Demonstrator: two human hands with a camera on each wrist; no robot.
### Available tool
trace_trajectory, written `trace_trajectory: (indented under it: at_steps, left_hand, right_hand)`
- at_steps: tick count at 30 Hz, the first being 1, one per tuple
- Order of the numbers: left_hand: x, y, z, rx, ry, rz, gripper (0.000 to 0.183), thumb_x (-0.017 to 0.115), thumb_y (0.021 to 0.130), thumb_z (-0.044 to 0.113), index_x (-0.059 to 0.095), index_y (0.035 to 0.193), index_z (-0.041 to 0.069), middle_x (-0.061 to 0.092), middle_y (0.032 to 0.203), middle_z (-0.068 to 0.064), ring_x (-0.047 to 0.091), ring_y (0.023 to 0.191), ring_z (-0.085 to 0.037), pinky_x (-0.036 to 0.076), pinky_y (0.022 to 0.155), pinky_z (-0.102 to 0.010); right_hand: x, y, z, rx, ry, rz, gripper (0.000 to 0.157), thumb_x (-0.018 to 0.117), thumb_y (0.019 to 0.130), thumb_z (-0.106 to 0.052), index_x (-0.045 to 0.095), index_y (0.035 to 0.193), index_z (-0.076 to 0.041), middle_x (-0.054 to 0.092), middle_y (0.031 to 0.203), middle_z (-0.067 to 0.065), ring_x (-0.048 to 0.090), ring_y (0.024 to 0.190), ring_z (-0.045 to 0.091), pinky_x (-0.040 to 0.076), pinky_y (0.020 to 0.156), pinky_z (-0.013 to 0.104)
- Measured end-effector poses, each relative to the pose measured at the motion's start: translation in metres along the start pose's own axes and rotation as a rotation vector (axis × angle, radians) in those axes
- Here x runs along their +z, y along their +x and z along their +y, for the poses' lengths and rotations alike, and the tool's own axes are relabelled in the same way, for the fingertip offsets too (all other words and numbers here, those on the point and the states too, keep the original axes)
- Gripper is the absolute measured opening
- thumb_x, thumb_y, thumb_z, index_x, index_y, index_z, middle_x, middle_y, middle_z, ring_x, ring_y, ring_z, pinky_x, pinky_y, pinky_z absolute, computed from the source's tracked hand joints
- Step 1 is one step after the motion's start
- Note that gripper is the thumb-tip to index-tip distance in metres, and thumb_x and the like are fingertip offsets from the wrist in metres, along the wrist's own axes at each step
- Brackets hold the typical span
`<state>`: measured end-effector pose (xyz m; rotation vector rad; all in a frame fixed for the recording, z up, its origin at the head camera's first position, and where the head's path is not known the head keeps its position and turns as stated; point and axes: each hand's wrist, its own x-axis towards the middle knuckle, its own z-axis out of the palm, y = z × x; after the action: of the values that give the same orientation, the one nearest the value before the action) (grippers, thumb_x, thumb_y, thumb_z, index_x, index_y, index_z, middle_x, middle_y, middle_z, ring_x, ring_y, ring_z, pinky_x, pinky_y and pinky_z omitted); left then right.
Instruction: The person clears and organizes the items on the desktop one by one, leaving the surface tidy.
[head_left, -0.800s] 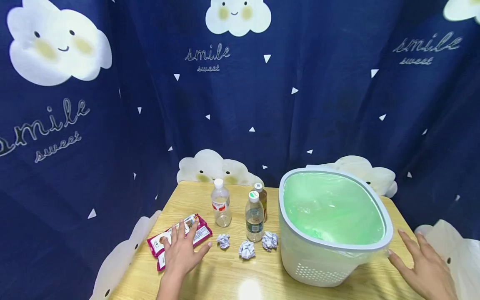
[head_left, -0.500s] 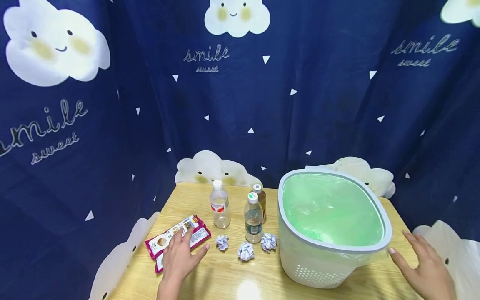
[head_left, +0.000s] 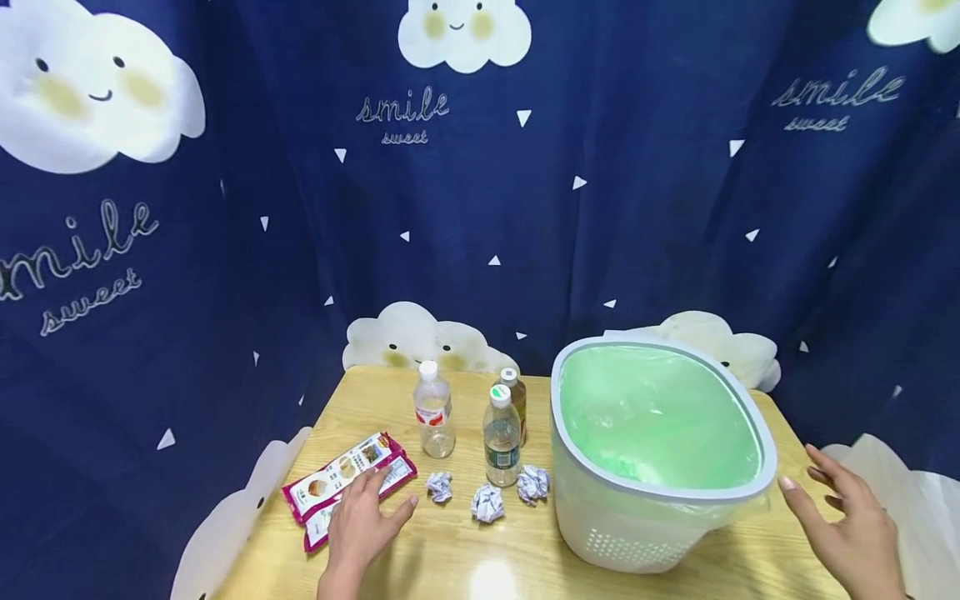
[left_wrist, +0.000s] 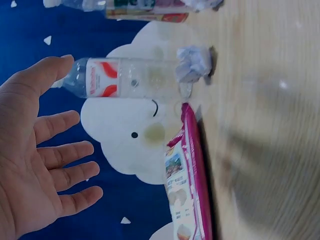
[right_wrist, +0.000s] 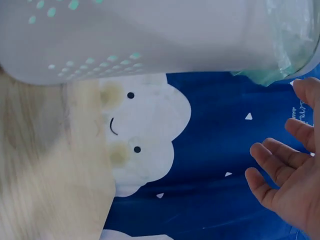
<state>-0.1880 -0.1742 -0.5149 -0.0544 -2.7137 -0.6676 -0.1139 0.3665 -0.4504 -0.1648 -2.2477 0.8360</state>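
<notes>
My left hand (head_left: 363, 521) hovers over the near side of a magenta-and-white snack wrapper (head_left: 341, 477), its fingers spread and relaxed. In the left wrist view a gap shows between that hand (left_wrist: 35, 170) and the wrapper (left_wrist: 192, 185) lying flat on the table. Beside the right side of a pale waste bin (head_left: 600, 521) is my right hand (head_left: 851, 521), fingers loosely bent and holding nothing. A green plastic liner (head_left: 660, 408) is spread inside the bin and folds over its rim. The right wrist view shows the right hand (right_wrist: 292, 170) apart from the bin wall (right_wrist: 175, 40).
Three crumpled paper balls (head_left: 487, 503) lie mid-table. Behind them stand a clear bottle with a red label (head_left: 433, 417), a clear bottle with a dark label (head_left: 502, 442) and a brownish bottle (head_left: 517, 400). A blue cloud-print curtain (head_left: 450, 225) hangs around the wooden table (head_left: 427, 558).
My left hand has drawn slightly back toward the near edge, uncovering more of the wrapper. The right hand's fingers have bent a little more. The whole head view has shifted slightly.
</notes>
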Motion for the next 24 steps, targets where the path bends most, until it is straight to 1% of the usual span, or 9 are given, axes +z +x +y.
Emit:
trace_trajectory:
  at_steps: [2,3,7,8,11,13,15,21,24]
  left_hand:
    - [0.006,-0.005,0.003,0.003,-0.013,-0.007,0.065,0.076,0.07,0.046,0.061,0.119,0.005,0.055,0.119,-0.02,0.052,0.106,-0.039,0.041,0.082,-0.057]
    - [0.009,-0.007,0.005,0.007,-0.022,-0.012,0.064,0.076,0.07,0.046,0.062,0.118,0.006,0.056,0.117,-0.019,0.053,0.105,-0.038,0.042,0.08,-0.056]
    - [0.024,-0.014,0.015,0.042,-0.075,-0.014,0.059,0.077,0.069,0.044,0.063,0.114,0.009,0.058,0.112,-0.015,0.056,0.1,-0.035,0.045,0.078,-0.051]
    - [0.027,-0.014,0.016,0.048,-0.088,-0.01,0.059,0.077,0.069,0.043,0.063,0.115,0.009,0.058,0.112,-0.014,0.056,0.1,-0.034,0.045,0.078,-0.05]
    - [0.036,-0.016,0.019,0.068,-0.126,0.011,0.06,0.078,0.068,0.042,0.063,0.115,0.008,0.058,0.112,-0.014,0.057,0.099,-0.033,0.046,0.078,-0.048]
    - [0.041,-0.016,0.018,0.069,-0.145,0.018,0.061,0.079,0.067,0.042,0.063,0.116,0.008,0.058,0.112,-0.013,0.057,0.1,-0.032,0.045,0.079,-0.047]
    - [0.044,-0.016,0.018,0.067,-0.163,0.021,0.061,0.079,0.067,0.042,0.063,0.116,0.009,0.059,0.113,-0.012,0.057,0.1,-0.032,0.045,0.08,-0.048]
    - [0.051,-0.013,0.021,0.052,-0.192,0.044,0.059,0.079,0.068,0.041,0.063,0.116,0.01,0.058,0.116,-0.01,0.055,0.103,-0.031,0.044,0.08,-0.049]
    - [0.055,-0.01,0.022,0.052,-0.198,0.064,0.059,0.078,0.069,0.041,0.062,0.117,0.011,0.057,0.116,-0.009,0.054,0.105,-0.03,0.043,0.08,-0.049]
  right_hand:
    - [0.001,0.0,-0.003,0.015,0.057,0.013,0.054,0.069,0.082,-0.008,0.051,0.133,-0.009,0.042,0.112,-0.035,0.039,0.096,-0.02,0.028,0.073,0.002]
    - [0.0,0.001,-0.004,0.02,0.083,0.014,0.053,0.068,0.083,-0.006,0.051,0.133,-0.009,0.043,0.111,-0.036,0.041,0.096,-0.019,0.029,0.074,0.002]
    - [-0.002,0.005,-0.01,0.008,0.174,0.005,0.051,0.066,0.083,-0.001,0.051,0.132,-0.004,0.049,0.11,-0.03,0.046,0.098,-0.012,0.032,0.075,0.004]
    - [-0.003,0.006,-0.011,0.002,0.189,-0.003,0.051,0.065,0.084,0.0,0.05,0.132,-0.004,0.05,0.112,-0.028,0.047,0.098,-0.01,0.033,0.075,0.004]
    - [-0.003,0.006,-0.015,-0.018,0.233,-0.029,0.052,0.062,0.085,0.003,0.049,0.134,-0.005,0.053,0.121,-0.017,0.048,0.102,-0.007,0.035,0.076,0.005]
    - [-0.002,0.005,-0.017,-0.024,0.251,-0.038,0.052,0.06,0.086,0.004,0.048,0.135,-0.006,0.053,0.126,-0.009,0.048,0.104,-0.006,0.035,0.076,0.005]
    - [0.0,0.005,-0.019,-0.032,0.28,-0.04,0.051,0.058,0.086,0.006,0.048,0.135,-0.005,0.052,0.129,-0.005,0.048,0.107,-0.004,0.036,0.078,0.006]
    - [0.009,0.003,-0.024,-0.044,0.339,-0.021,0.049,0.052,0.086,0.012,0.047,0.133,0.002,0.053,0.129,-0.006,0.05,0.108,-0.001,0.037,0.079,0.008]
    - [0.016,0.005,-0.027,-0.085,0.394,-0.017,0.049,0.048,0.085,0.014,0.045,0.133,0.005,0.053,0.129,-0.005,0.049,0.11,0.002,0.037,0.08,0.009]
